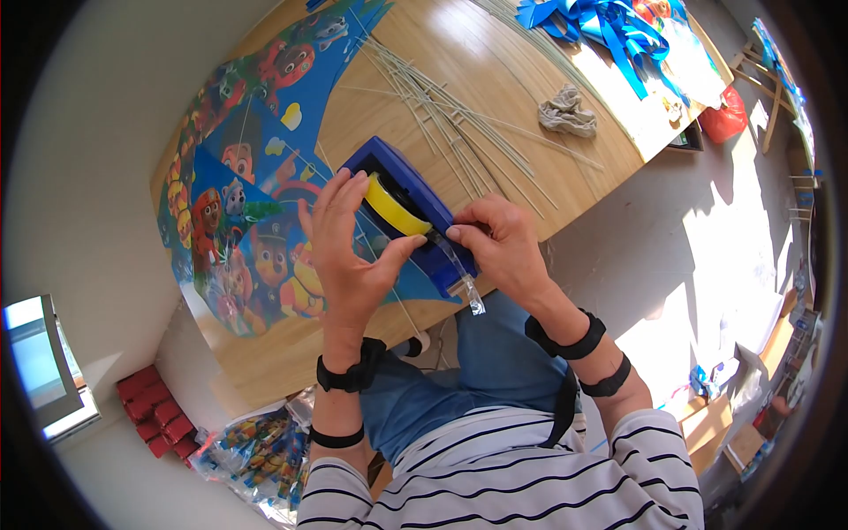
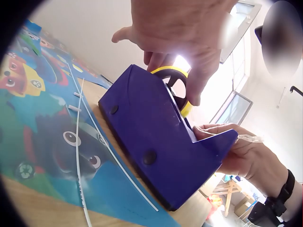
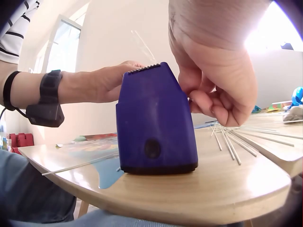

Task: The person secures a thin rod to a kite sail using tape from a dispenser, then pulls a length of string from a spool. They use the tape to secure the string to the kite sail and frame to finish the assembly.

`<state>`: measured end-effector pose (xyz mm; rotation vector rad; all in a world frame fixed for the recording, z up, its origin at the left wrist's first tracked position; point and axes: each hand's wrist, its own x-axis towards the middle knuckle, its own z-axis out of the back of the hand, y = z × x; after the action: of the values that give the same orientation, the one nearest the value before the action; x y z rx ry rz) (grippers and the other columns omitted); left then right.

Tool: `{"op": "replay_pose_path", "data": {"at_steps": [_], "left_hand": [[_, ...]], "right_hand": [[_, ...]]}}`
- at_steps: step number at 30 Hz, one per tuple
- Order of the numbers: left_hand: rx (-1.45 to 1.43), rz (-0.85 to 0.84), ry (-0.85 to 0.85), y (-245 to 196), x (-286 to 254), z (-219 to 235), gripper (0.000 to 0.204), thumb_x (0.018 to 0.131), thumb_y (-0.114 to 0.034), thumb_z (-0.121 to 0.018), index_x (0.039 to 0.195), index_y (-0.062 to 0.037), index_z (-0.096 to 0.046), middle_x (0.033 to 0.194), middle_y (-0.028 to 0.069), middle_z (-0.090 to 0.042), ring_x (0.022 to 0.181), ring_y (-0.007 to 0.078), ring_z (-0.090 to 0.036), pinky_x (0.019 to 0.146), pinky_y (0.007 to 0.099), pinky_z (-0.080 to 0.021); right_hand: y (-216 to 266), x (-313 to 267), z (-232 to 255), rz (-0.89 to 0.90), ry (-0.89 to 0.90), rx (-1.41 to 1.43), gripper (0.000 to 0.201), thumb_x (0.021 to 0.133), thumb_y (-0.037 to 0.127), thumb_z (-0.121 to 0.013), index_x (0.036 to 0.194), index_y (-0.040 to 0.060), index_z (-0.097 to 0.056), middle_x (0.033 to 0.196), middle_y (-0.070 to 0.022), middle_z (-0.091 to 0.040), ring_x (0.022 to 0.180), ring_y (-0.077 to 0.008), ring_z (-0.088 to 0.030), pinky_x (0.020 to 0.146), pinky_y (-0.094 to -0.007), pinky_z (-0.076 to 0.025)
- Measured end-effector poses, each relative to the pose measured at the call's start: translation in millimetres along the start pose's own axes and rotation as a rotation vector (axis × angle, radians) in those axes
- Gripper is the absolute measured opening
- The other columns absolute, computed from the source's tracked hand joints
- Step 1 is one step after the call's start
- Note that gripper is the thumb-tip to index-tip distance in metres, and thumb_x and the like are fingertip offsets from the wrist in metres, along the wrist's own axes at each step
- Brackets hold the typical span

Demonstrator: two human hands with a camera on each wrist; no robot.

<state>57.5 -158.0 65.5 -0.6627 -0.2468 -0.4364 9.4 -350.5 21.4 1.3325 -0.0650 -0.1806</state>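
A blue tape dispenser (image 1: 408,177) stands near the table's edge, its toothed cutter end (image 3: 144,70) toward the person. In it sits a yellow-rimmed tape roll (image 1: 393,208); a clear strip of tape (image 1: 461,269) runs over the cutter and hangs past it. The left hand (image 1: 349,247) spans the roll, fingertips at its far end and thumb at its near end; in the left wrist view the left hand (image 2: 182,33) is above the roll. The right hand (image 1: 508,247) pinches at the dispenser's right side, beside the tape, with curled fingers in the right wrist view.
Printed blue cartoon sheets (image 1: 265,203) cover the table's left part. Thin pale sticks (image 1: 459,132) lie beyond the dispenser, with a crumpled cloth (image 1: 566,112) to their right. Blue ribbons (image 1: 609,31) lie at the far right, and the table (image 1: 247,362) ends in front of the person.
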Motion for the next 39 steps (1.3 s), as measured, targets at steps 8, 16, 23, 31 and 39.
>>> {"op": "replay_pose_path", "data": {"at_steps": [8,16,23,31,39], "left_hand": [[0.018,0.004,0.016,1.9,0.6,-3.5,0.074,0.059,-0.021,-0.089,0.126,-0.0069,-0.059,0.131,0.0091,-0.06,0.133,0.0298,-0.047,0.113,0.0595,-0.017],[0.021,-0.01,0.082,2.1,11.1,2.6,0.069,0.058,-0.024,-0.088,0.12,-0.0064,-0.062,0.127,0.009,-0.062,0.132,0.0308,-0.047,0.112,0.0601,-0.016],[0.059,-0.021,0.104,2.1,11.1,3.3,0.068,0.059,-0.025,-0.088,0.118,-0.0047,-0.062,0.127,0.0086,-0.062,0.132,0.0337,-0.044,0.111,0.058,-0.019],[0.017,-0.05,0.092,10.1,10.3,0.5,0.07,0.059,-0.027,-0.088,0.119,-0.0034,-0.061,0.13,0.0091,-0.059,0.13,0.0373,-0.043,0.109,0.0499,-0.025],[-0.117,0.041,0.098,2.8,7.5,5.6,0.076,0.06,-0.022,-0.087,0.129,-0.0048,-0.058,0.133,0.0119,-0.057,0.134,0.0368,-0.04,0.111,0.0479,-0.026]], "right_hand": [[-1.6,1.5,-1.5,0.034,-0.018,0.008,0.013,0.073,0.004,-0.074,0.083,-0.0035,-0.069,0.076,-0.015,-0.062,0.069,-0.0286,-0.063,0.062,-0.0364,-0.048],[1.0,0.6,-2.0,0.026,-0.027,0.018,0.011,0.074,0.003,-0.073,0.081,-0.0035,-0.068,0.075,-0.0151,-0.061,0.068,-0.0283,-0.062,0.061,-0.0364,-0.047],[3.1,0.2,-1.2,-0.009,-0.023,0.023,0.012,0.074,0.005,-0.073,0.082,-0.0034,-0.069,0.076,-0.0155,-0.062,0.068,-0.0275,-0.061,0.061,-0.0357,-0.047],[4.6,0.3,0.0,-0.02,-0.009,0.012,0.013,0.074,0.006,-0.073,0.082,-0.0033,-0.069,0.076,-0.0153,-0.062,0.069,-0.0265,-0.062,0.062,-0.0353,-0.047],[1.4,-4.1,0.0,-0.075,-0.017,0.062,0.013,0.079,0.009,-0.072,0.085,-0.0031,-0.07,0.079,-0.0148,-0.063,0.07,-0.0233,-0.061,0.063,-0.0335,-0.047]]}}
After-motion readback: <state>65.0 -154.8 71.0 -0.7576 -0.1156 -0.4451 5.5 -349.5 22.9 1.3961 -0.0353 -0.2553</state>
